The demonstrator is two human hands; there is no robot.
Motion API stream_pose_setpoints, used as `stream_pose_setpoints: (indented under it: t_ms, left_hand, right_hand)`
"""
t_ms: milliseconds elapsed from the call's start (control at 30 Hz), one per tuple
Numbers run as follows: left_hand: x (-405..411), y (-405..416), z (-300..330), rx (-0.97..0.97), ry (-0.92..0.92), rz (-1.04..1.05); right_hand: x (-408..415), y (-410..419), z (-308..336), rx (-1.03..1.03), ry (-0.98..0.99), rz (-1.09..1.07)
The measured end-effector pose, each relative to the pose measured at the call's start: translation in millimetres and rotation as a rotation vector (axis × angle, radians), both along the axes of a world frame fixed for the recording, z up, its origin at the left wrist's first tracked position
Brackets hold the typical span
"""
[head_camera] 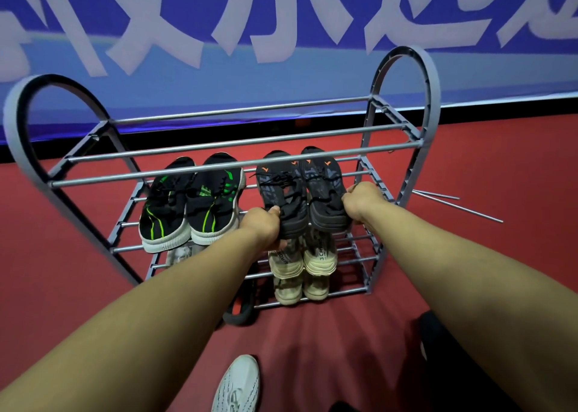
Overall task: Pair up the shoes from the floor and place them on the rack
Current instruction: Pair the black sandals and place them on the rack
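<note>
Pair of dark grey knit trainers with orange marks: gripped at the heels, one by the left hand, one by the right hand, on the grey tubular shoe rack. Black-and-green trainers shelved beside the left hand.

Floor: we see red carpet spread wide
Wall: we face a blue banner with large pale characters; a black strip runs along its base
Light: dim, bluish

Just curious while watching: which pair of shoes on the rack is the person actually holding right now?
The dark grey pair with orange marks; the left hand and right hand each grip one heel. The black-and-green pair sits untouched beside it.
</note>
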State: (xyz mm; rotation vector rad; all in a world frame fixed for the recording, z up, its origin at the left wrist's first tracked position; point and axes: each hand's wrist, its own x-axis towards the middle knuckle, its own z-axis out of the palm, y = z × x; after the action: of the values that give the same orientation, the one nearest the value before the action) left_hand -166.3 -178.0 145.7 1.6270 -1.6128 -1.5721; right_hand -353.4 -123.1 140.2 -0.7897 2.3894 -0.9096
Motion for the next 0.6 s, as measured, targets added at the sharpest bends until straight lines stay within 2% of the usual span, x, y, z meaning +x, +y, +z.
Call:
stream_pose_setpoints:
  t_ms: [333, 400, 467, 533, 600]
  left_hand:
    - [4, -2, -7, -0.022, -0.001, -0.022]
    - [8, -2, -9, -0.131, -0.085, -0.013]
    - [15, 8, -11, -0.340, -0.188, 0.072]
    - [27, 34, -14, -0.448, -0.144, 0.186]
    - [42, 61, -33, -0.455, -0.088, 0.246]
  right_hand:
    - [0, 13, -6, -0.085, -0.068, 0.019]
    - [7, 17, -5, -0.133, -0.035, -0.059]
    - [19, 25, -11, -0.234, 0.005, -0.212]
    - [37, 42, -24, -0.386, 0.002, -0.312]
    - [59, 64, -50, -0.432, -0.035, -0.307]
